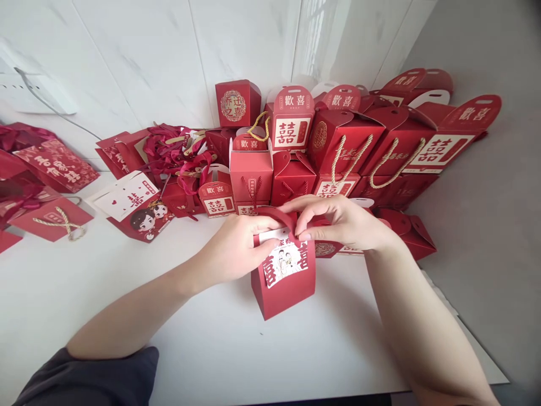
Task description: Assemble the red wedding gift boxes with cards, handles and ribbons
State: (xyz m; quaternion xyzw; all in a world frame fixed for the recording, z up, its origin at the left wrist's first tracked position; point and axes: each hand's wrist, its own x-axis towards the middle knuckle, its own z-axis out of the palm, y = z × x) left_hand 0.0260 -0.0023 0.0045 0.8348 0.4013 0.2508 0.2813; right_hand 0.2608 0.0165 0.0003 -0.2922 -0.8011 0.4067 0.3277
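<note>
Dark fabric of a short sleeve (97, 378) fills the lower left corner, with the left forearm reaching up from it and the bare right forearm coming in from the lower right. Between them stretches the white surface (211, 349), and on it, centred before the person, stands a red gift box (291, 296) with sloping sides. A white-edged card (285, 268) printed with a couple and double-happiness characters lies against its front.

The left hand (236, 248) has its grip clamped on the upper left of this box, thumb over the card's top and fingers behind. The right hand (338, 223) has thumb and forefinger pinched together on a red band (291, 220) curving over the top; whether that is ribbon or flap, I cannot tell.

Just beyond, a small double-happiness box (217, 206) stands beside a taller pinkish-red box (251, 175) with a cord. Further left are a tilted box with a cartoon couple (146, 206) and a heap of crimson ribbons (177, 149). On the right, two boxes with gold rope handles (395, 146) rest atop others. A box with a round gold emblem (239, 104) sits high at the back, before the marbled wall tiles (139, 56).
</note>
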